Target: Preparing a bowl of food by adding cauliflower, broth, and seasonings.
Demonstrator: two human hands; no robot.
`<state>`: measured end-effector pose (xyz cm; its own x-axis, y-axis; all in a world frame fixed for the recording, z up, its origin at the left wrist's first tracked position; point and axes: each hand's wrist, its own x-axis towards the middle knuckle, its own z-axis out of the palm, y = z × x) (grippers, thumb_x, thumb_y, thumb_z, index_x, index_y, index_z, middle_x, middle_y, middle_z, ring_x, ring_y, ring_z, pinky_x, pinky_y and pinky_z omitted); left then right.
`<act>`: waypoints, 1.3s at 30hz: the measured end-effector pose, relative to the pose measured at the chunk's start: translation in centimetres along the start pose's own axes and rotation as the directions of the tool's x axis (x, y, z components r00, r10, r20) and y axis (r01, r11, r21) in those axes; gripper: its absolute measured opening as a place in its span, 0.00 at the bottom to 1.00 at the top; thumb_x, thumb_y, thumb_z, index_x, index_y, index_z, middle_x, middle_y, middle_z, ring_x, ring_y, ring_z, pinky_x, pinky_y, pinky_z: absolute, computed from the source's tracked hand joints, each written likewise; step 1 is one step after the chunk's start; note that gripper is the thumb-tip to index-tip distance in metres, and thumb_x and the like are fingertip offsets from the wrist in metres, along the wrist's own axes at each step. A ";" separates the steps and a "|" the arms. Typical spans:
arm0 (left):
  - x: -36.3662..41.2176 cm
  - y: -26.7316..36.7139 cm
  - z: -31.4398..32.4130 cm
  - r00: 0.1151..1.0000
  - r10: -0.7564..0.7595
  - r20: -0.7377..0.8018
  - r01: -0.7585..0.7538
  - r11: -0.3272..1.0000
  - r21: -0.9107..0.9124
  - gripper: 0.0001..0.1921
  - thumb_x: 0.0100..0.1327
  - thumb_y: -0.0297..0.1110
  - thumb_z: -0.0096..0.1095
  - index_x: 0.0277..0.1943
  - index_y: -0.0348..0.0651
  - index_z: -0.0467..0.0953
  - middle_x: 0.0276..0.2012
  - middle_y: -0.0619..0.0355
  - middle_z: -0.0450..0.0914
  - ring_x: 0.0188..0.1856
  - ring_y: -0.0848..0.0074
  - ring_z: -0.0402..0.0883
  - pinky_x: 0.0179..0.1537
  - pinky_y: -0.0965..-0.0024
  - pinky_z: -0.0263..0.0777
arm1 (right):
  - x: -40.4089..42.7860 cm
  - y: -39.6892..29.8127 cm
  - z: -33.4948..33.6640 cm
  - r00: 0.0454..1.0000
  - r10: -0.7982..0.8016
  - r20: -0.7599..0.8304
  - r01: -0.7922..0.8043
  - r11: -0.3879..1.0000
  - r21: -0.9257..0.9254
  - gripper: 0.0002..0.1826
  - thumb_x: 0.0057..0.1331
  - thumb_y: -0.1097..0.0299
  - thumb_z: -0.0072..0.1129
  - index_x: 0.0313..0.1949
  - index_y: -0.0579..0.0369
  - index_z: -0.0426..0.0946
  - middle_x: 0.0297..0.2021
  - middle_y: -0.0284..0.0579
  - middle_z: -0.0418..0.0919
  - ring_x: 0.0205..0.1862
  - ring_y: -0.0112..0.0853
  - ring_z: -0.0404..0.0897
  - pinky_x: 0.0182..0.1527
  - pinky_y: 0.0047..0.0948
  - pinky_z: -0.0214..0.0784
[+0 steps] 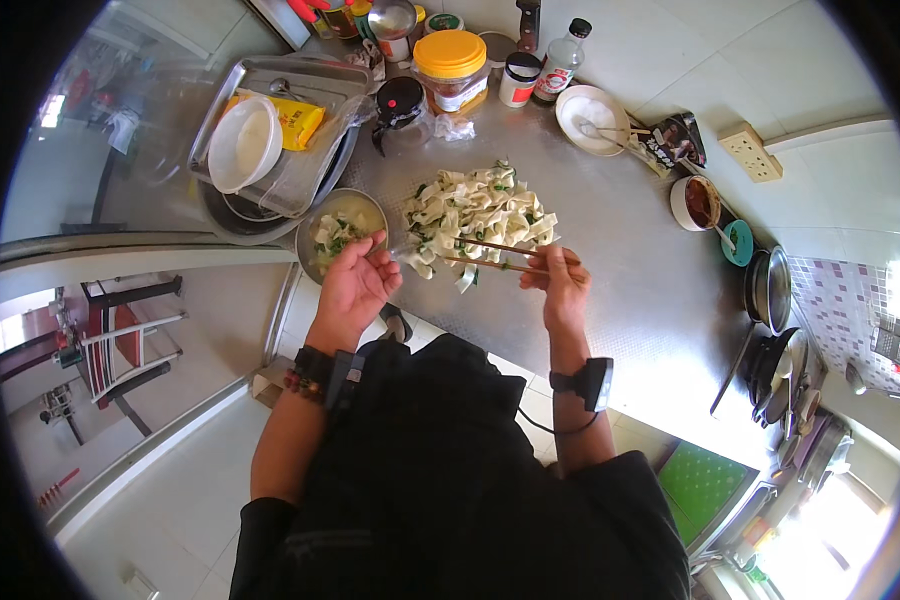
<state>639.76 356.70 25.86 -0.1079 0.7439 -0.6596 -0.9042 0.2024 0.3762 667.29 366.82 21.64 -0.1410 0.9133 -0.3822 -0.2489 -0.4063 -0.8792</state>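
Note:
My right hand (562,281) grips a pair of wooden chopsticks (506,265). Their tips reach left to the near side of a heap of wide, flat noodles (487,206) mixed with green leaves. This heap lies directly on the metal countertop (622,225). My left hand (356,281) is turned palm up, its fingers loosely curled and apart, with nothing visible in it. It overlaps the near right rim of a round metal bowl (379,210), and I cannot tell whether it touches. Inside the bowl are pale broth, noodle pieces and chopped greens (334,244). A blurred pale patch shows beside my left fingertips.
At the left, a metal tray (330,75) rests over a basin with a white plastic bowl (225,154). Along the wall stand a glass pitcher (412,127), a yellow-lidded jar (450,56), a bottle (562,60) and a white dish (577,112). Pans (776,292) line the right side.

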 end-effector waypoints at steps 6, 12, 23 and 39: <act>-0.1 -0.1 -1.1 1.000 -0.009 -0.021 0.009 1.000 -0.025 0.11 0.64 0.36 0.54 0.45 0.42 0.75 0.28 0.60 0.77 0.32 0.71 0.76 0.37 0.68 0.73 | -0.7 0.1 -3.5 0.989 -0.081 -0.122 0.063 0.988 -0.141 0.18 0.71 0.59 0.48 0.43 0.65 0.73 0.34 0.50 0.80 0.20 0.29 0.78 0.25 0.26 0.76; -0.8 0.6 -2.1 0.999 -0.004 -0.052 0.002 0.999 -0.032 0.11 0.65 0.36 0.54 0.46 0.42 0.74 0.28 0.59 0.76 0.32 0.70 0.77 0.38 0.67 0.73 | 2.2 6.3 -0.3 0.964 0.093 -0.248 -0.070 0.993 0.098 0.18 0.71 0.59 0.46 0.44 0.66 0.72 0.33 0.51 0.79 0.24 0.31 0.79 0.26 0.28 0.77; -1.2 2.1 -3.2 0.999 0.015 -0.048 -0.015 1.000 -0.001 0.11 0.66 0.36 0.53 0.47 0.42 0.73 0.29 0.60 0.76 0.32 0.71 0.76 0.36 0.67 0.74 | 3.5 8.1 2.2 0.954 0.289 -0.083 -0.222 0.863 0.454 0.16 0.71 0.58 0.45 0.39 0.61 0.71 0.28 0.48 0.77 0.25 0.35 0.78 0.27 0.33 0.76; -0.1 -0.2 -1.5 0.998 -0.050 -0.037 0.051 0.998 0.033 0.11 0.64 0.37 0.55 0.46 0.43 0.75 0.28 0.60 0.77 0.32 0.72 0.77 0.37 0.68 0.74 | 2.6 1.8 -1.1 0.994 0.104 -0.023 -0.095 0.965 0.246 0.17 0.71 0.59 0.45 0.40 0.64 0.70 0.26 0.48 0.76 0.21 0.35 0.77 0.26 0.31 0.74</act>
<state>639.28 355.65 24.86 -0.0776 0.7088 -0.7011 -0.8945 0.2611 0.3630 667.55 368.45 18.73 -0.1438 0.8665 -0.4780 -0.4625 -0.4859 -0.7416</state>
